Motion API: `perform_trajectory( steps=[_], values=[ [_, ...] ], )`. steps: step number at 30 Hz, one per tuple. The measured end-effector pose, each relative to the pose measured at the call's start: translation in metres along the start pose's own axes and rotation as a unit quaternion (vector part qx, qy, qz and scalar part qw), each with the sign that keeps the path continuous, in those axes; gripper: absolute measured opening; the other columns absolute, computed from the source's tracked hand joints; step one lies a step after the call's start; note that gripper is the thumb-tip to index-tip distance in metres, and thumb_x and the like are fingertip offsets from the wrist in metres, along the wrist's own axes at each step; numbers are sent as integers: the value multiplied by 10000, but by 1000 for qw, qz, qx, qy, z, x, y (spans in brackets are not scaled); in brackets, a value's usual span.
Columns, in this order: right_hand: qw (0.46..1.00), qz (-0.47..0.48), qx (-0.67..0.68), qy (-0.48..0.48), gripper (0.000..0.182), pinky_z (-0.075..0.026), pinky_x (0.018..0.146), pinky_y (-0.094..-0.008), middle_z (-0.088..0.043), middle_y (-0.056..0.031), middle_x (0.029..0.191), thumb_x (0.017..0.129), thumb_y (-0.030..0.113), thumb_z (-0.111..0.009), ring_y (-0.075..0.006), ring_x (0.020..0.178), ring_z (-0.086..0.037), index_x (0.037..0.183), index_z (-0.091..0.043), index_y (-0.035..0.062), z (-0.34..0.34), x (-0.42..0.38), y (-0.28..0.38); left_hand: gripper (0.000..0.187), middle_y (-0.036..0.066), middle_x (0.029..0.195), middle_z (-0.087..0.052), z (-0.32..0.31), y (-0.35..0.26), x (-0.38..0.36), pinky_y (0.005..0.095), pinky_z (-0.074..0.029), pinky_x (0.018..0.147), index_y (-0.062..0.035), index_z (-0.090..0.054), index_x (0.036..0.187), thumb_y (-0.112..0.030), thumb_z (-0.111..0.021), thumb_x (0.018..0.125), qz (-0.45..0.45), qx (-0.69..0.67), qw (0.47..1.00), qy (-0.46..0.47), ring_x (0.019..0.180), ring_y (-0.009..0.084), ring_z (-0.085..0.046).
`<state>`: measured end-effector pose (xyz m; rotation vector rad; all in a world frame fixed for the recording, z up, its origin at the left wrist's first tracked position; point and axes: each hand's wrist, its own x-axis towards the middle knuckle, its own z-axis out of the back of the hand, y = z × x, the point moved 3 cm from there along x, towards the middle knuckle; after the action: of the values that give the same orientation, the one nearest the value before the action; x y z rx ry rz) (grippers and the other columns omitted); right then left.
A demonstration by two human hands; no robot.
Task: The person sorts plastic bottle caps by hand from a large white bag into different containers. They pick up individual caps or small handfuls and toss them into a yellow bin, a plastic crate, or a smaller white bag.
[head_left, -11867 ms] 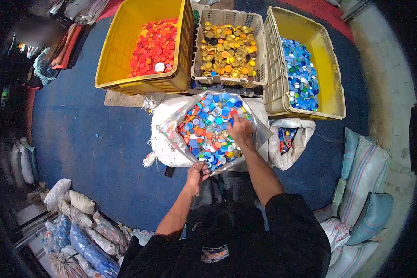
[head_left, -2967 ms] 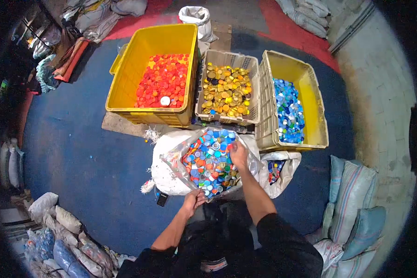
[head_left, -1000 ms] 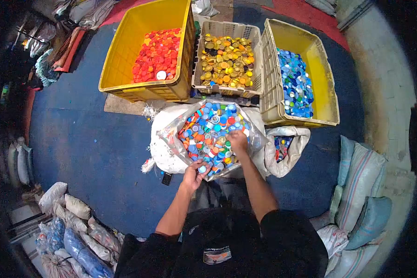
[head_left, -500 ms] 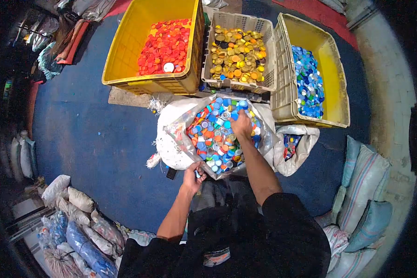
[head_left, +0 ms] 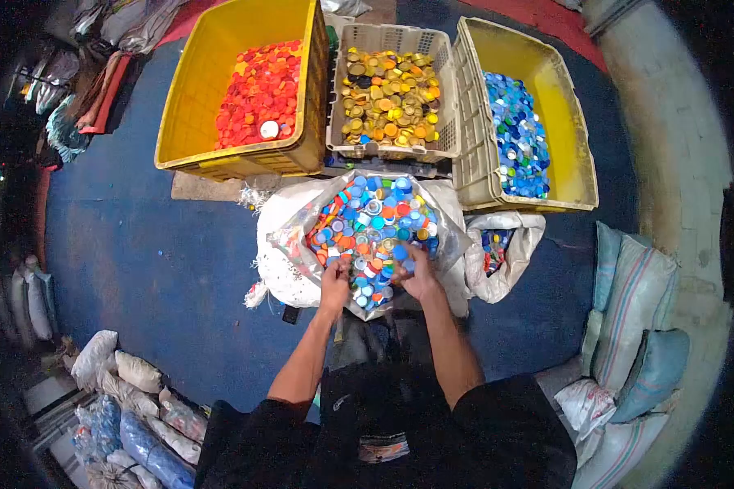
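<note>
An open white sack (head_left: 289, 253) full of mixed bottle caps (head_left: 371, 220) lies in front of me. My left hand (head_left: 335, 284) is over the sack's near left edge, its fingers curled; what they hold, if anything, is too small to make out. At the near right part of the caps is my right hand (head_left: 417, 273), with its fingers closed around blue caps (head_left: 402, 254). Beyond the sack stand a yellow bin (head_left: 179, 122) with red caps, a pale crate (head_left: 332, 122) with gold and yellow caps, and a yellow bin (head_left: 575, 122) with blue caps.
A smaller white sack (head_left: 526, 261) with caps sits right of the large one. Filled sacks (head_left: 640, 310) are piled at the right, and bags (head_left: 151, 448) lie at the lower left. Blue flooring (head_left: 155, 269) extends around the containers.
My right hand has drawn back toward me from the far part of the caps. My left hand has moved up onto the sack's near edge. The view has shifted slightly.
</note>
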<state>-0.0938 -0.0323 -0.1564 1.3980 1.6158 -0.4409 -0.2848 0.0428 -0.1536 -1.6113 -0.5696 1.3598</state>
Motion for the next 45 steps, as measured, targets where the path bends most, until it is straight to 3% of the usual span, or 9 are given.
perform_trajectory(
  steps=[5,9,20,27,30,37,40,42,45],
  values=[
    [999,-25,35,-23,286,-332,498,-304,-469,-44,567,858,273,-544,-132,454,-385,1060,-612,82,-10,-36,-3,177,47,839,-618,-19,-28,36,285,-458,713,28,-613,1031,-49,-595,873,-95,114,989,14,797,130,-555],
    [997,-1,3,72,467,-445,583,-319,-586,-116,737,801,259,-455,-188,595,-541,1186,-579,25,-4,-52,-4,285,154,921,-643,-33,-65,79,369,-483,742,5,-605,1054,-67,-666,785,-287,312,905,-41,828,286,-617],
    [944,151,-227,183,454,-468,766,-338,-615,-128,924,761,163,-467,-223,833,-578,1164,-555,-28,66,-51,-22,361,144,1187,-591,-99,-97,166,445,-523,791,-128,-629,1111,-50,-583,762,-363,476,796,89,929,375,-630],
    [880,237,-376,168,695,-446,813,-304,-605,-95,966,829,555,-578,-161,879,-553,1217,-515,-18,38,-109,2,289,126,1157,-596,-102,-85,183,451,-529,777,-124,-663,1037,-83,-600,758,-315,561,757,116,904,363,-640],
    [863,249,-399,183,640,-448,811,-305,-608,-93,955,838,502,-576,-169,854,-568,1208,-526,-17,59,-89,-10,261,145,1088,-612,-98,-86,174,455,-526,774,-97,-659,1016,-86,-613,760,-316,550,766,99,888,369,-637],
    [939,124,-271,169,450,-449,746,-299,-623,-109,909,765,139,-472,-199,784,-582,1185,-535,-8,69,-46,-19,227,189,933,-651,-74,-76,138,442,-504,741,-53,-676,968,-125,-693,752,-321,367,873,29,843,386,-623],
    [966,69,-198,154,398,-441,735,-289,-615,-102,871,783,157,-478,-189,755,-575,1139,-556,-1,49,-45,-11,195,116,768,-655,-59,-69,109,345,-495,640,-29,-678,944,-142,-706,787,-285,263,921,-35,699,239,-636],
    [956,87,-234,151,331,-474,714,-300,-615,-89,880,804,167,-483,-162,747,-589,1074,-592,9,38,-44,-2,167,46,772,-627,-42,-44,98,256,-469,575,-26,-641,969,-149,-666,859,-182,160,970,-27,657,114,-602],
    [952,108,-276,69,236,-471,615,-276,-605,-60,812,809,162,-580,-131,696,-576,994,-615,19,28,-29,3,158,0,803,-570,-32,-42,57,249,-487,591,-64,-561,1007,-168,-618,902,50,-184,982,-5,710,115,-588]
  ],
)
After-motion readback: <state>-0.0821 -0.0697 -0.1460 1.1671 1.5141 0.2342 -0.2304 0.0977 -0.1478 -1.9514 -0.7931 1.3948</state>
